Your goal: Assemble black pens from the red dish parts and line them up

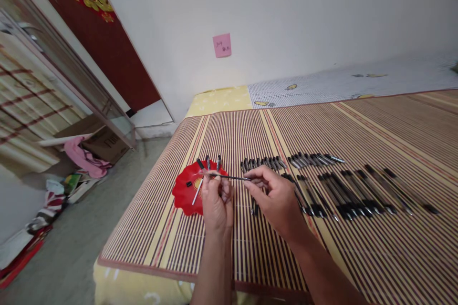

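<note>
Between my two hands a thin dark pen refill (pixel 234 178) lies nearly level above the mat. My left hand (pixel 217 200) pinches its left part, over the right edge of a red scalloped plate (pixel 181 202). My right hand (pixel 274 195) holds the right end, where a small light tip shows at the fingers. On the plate are a white stick (pixel 196 192), a small black piece (pixel 189 184) and a few black-capped pieces (pixel 219 162) at the far rim. My left fingers partly hide the plate.
Short black pen pieces lie in a back row (pixel 263 164) and a second group (pixel 315 159). Several black pens (pixel 347 195) lie side by side on the striped mat (pixel 143 228) to the right. A pink note (pixel 222 45) is on the wall; a cardboard box (pixel 105 145) stands left.
</note>
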`<state>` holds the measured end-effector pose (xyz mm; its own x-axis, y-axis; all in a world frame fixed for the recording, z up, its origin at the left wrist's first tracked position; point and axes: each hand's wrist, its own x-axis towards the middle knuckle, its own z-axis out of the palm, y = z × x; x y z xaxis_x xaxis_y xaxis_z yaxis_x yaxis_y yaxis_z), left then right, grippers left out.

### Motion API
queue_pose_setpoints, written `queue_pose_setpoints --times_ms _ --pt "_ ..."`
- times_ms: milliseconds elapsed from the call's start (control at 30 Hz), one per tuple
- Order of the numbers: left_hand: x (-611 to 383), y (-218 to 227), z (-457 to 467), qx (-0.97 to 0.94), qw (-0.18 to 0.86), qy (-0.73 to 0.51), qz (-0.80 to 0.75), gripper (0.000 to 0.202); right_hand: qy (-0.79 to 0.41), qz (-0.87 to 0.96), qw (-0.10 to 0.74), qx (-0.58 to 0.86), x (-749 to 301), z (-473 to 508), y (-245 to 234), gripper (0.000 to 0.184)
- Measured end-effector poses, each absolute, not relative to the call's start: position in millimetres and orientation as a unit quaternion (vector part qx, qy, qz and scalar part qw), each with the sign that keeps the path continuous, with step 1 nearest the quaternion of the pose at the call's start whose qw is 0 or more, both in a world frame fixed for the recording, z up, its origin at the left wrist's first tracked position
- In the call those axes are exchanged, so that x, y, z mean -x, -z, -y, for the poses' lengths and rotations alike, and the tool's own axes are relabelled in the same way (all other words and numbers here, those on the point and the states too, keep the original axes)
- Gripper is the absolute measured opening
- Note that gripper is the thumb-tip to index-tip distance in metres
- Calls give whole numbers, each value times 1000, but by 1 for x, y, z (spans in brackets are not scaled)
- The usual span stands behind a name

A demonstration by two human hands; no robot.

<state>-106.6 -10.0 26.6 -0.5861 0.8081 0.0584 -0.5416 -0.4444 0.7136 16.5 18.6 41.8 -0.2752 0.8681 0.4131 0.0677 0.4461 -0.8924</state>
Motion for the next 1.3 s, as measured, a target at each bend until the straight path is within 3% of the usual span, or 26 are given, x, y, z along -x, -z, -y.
queue_pose_setpoints --times_ms 167,367,567,867,1033,1167,1300 --pt "106 -28 11 -184 417 -825 -335 21 -440 675 481 345 -18 -18 -43 11" --pt "105 -30 11 -167 438 -820 -328 27 -377 709 502 323 -19 -20 -44 8" --pt "107 -31 12 -171 453 -811 -327 28 -393 701 491 335 -20 -20 -46 8" --pt "104 -32 13 -206 482 -790 -317 23 -401 709 447 370 -24 -27 -42 18" --pt "109 -33 12 -150 506 -805 -270 24 -424 670 463 396 -32 -35 -37 22" --pt "123 -27 12 -100 474 -823 -296 13 -413 670 472 397 -42 -41 -35 25" --pt "136 -23 13 -91 470 -832 -279 16 -409 680 462 396 -48 -43 -36 26"
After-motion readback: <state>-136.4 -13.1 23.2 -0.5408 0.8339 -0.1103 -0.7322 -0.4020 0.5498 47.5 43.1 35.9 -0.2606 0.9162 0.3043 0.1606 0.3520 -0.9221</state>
